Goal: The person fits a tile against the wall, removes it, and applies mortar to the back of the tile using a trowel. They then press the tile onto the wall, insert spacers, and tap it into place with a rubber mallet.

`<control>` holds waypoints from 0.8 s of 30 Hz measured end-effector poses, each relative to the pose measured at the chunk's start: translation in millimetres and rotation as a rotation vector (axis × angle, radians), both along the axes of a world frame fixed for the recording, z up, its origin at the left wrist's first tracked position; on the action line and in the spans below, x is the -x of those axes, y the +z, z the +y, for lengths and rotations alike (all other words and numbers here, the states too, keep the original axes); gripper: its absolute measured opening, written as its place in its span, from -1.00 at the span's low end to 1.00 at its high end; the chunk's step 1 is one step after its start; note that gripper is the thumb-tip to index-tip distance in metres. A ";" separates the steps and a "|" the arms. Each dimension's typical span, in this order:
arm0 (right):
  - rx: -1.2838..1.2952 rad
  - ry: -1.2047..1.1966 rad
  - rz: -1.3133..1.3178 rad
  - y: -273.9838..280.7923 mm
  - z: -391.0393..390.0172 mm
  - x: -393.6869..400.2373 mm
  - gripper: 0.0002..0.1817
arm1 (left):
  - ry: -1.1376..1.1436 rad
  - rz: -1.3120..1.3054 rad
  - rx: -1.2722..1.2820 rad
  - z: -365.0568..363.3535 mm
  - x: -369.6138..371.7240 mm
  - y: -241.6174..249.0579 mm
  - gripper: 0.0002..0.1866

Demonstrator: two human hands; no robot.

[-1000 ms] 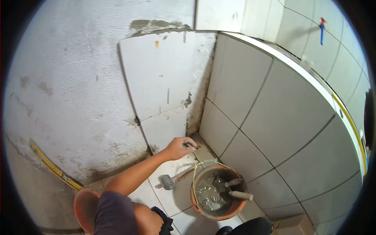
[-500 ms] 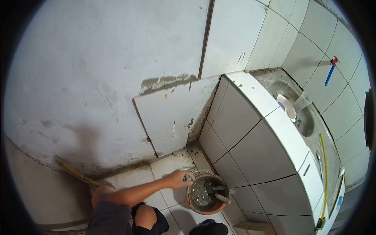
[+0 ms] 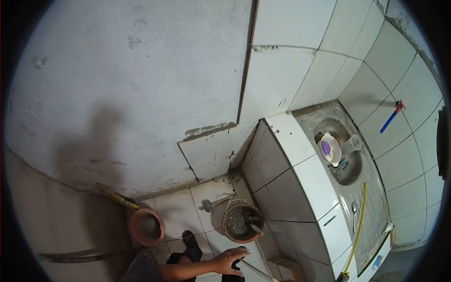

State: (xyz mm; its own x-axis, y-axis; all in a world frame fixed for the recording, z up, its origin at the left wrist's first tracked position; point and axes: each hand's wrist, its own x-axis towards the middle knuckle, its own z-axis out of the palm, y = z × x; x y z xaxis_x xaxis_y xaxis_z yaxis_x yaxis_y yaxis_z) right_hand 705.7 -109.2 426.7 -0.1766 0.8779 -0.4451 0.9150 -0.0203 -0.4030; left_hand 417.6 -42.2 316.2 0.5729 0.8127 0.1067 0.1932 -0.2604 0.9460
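Note:
My left hand (image 3: 229,261) is low in the head view, with fingers stretched forward and thumb apart. A thin pale bar (image 3: 260,270) overlaps its fingertips and runs toward the bottom edge. Just beyond the hand stands an orange-brown bucket (image 3: 226,231) of wet grey mix, two tool handles (image 3: 257,229) sticking out of it. Left of this bucket a grey-headed mallet (image 3: 206,205) lies on the floor tiles. My right hand is out of view.
Another orange bucket (image 3: 134,229) stands at left beside a yellow level (image 3: 117,196). A tiled counter (image 3: 300,145) rises at right, its sink (image 3: 350,176) holding a white bowl (image 3: 331,149). A yellow tape measure (image 3: 361,221) lies across it. A cardboard box (image 3: 291,269) sits at its foot.
My left hand has drawn back from beside the bucket toward the bottom of the view, uncovering the mallet. The view has shifted, bringing the second bucket into sight.

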 end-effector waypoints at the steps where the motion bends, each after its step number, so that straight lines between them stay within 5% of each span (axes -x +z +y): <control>1: -0.025 0.080 0.101 9.6 19.4 6.7 -0.74 | 0.012 0.002 -0.013 4.5 -2.2 13.6 -0.19; 3: -0.045 0.233 0.199 36.0 61.9 28.9 -0.74 | -0.058 0.040 0.208 10.7 -0.7 38.4 -0.31; 8: -0.031 0.667 0.190 74.1 151.0 68.8 -0.62 | 0.316 0.036 0.039 12.5 26.5 92.3 -0.70; 10: -0.195 0.806 0.247 99.0 185.6 98.8 -0.74 | 0.591 -0.033 -0.047 15.5 40.8 108.7 -0.82; 13: -0.090 0.843 0.106 158.5 218.2 149.5 -0.80 | 0.810 -0.278 0.046 24.5 60.8 147.1 -0.90; 15: -1.098 0.658 0.575 183.1 226.3 167.9 -0.83 | 1.035 -0.265 0.025 31.1 79.3 162.9 -0.89; 18: -1.109 -0.012 1.301 111.3 212.8 161.1 -0.66 | 1.244 -0.317 -0.169 55.0 111.0 174.4 -0.84; 19: -1.111 -0.009 1.307 80.4 219.4 173.8 -0.66 | 1.272 -0.282 -0.205 59.5 127.4 174.5 -0.83; 21: -0.445 -0.655 1.400 27.9 235.7 206.8 -0.44 | 1.451 0.081 -0.178 70.6 162.8 164.0 -0.76; 22: -0.443 -0.550 1.366 5.8 249.7 223.1 -0.40 | 1.509 0.204 -0.166 79.0 179.1 157.0 -0.74; 24: -0.527 -0.334 1.242 -14.9 274.3 246.0 -0.32 | 1.331 -0.572 -0.363 109.8 200.0 147.9 -0.49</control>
